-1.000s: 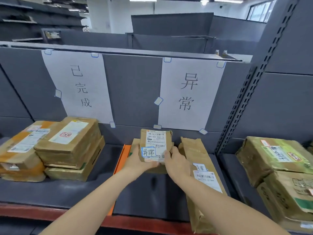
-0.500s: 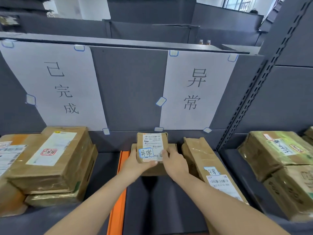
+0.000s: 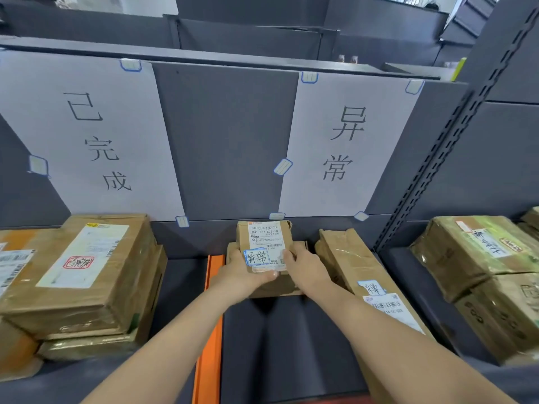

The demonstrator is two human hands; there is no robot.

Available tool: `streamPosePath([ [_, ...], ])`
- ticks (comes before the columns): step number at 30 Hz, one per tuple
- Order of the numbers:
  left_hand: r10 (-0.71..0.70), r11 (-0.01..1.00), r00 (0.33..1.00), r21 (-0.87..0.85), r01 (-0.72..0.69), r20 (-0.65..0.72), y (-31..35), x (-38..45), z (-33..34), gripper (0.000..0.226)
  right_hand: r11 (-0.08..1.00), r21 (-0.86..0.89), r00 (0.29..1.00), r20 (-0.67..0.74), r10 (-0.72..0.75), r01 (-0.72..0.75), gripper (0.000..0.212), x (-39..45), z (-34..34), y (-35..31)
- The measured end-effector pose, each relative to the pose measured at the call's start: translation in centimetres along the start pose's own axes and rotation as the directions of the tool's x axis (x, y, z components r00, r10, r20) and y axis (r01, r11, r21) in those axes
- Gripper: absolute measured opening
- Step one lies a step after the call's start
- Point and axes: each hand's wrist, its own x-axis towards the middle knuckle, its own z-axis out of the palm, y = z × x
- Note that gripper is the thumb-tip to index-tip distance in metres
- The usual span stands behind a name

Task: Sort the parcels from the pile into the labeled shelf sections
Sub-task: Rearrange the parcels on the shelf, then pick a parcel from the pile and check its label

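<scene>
Fingers of the left hand (image 3: 242,272) and right hand (image 3: 303,266) clasp 2 sides of the small brown cardboard parcel (image 3: 264,243), centre frame, atop another box (image 3: 277,284). Looks light and stiff; side edges suit gripping.

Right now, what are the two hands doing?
Left hand: holding the small parcel, thumb across its near edge.
Right hand: holding the same parcel's right side.
</scene>
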Motion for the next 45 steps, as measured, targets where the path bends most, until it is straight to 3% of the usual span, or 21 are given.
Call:
streamPosePath([
  [8, -0.037, 0.999, 0.998, 0.037, 0.039, -0.056, 2.4, -2.7, -0.6, 0.106, 0.987, 0.150, 0.998, 0.029, 0.054, -0.058, 0.033, 0.0, 0.2, -0.1],
  [13, -0.035, 0.999, 0.995, -0.003, 0.035, -0.093, 3.1, -3.1, -1.1, 0.106, 0.993, 0.117, 1.000, 0.015, 0.014, -0.015, 0.046, -0.1, -0.3, -0.4],
  [17, -0.043, 0.982, 0.987, 0.174, 0.070, -0.156, 5.2, -4.3, -1.9, 0.125, 0.990, 0.141, 1.000, 0.014, 0.016, -0.018, 0.052, -0.9, -1.4, -0.4],
  [20, 0.003, 0.954, 0.974, 0.294, 0.065, -0.226, 7.3, -4.8, -2.4, 0.112, 0.975, 0.222, 1.000, -0.017, 0.015, -0.011, 0.051, -2.2, -3.2, 0.3],
  [24, 0.137, 0.905, 0.957, 0.425, -0.016, -0.256, 11.1, -5.3, -1.7, 0.116, 0.970, 0.242, 0.993, -0.116, -0.003, 0.032, 0.048, -3.5, -5.8, 1.6],
  [34, 0.393, 0.834, 0.915, 0.451, -0.316, -0.086, 21.8, -8.5, 6.8, 0.091, 0.971, 0.237, 0.932, -0.346, 0.105, -0.022, 0.044, -8.8, -14.6, 9.3],
  [45, 0.465, 0.818, 0.876, 0.317, -0.480, 0.128, 31.3, -13.0, 21.7, 0.090, 0.956, 0.283, 0.877, -0.437, 0.199, -0.076, 0.037, -16.1, -24.9, 24.2],
])
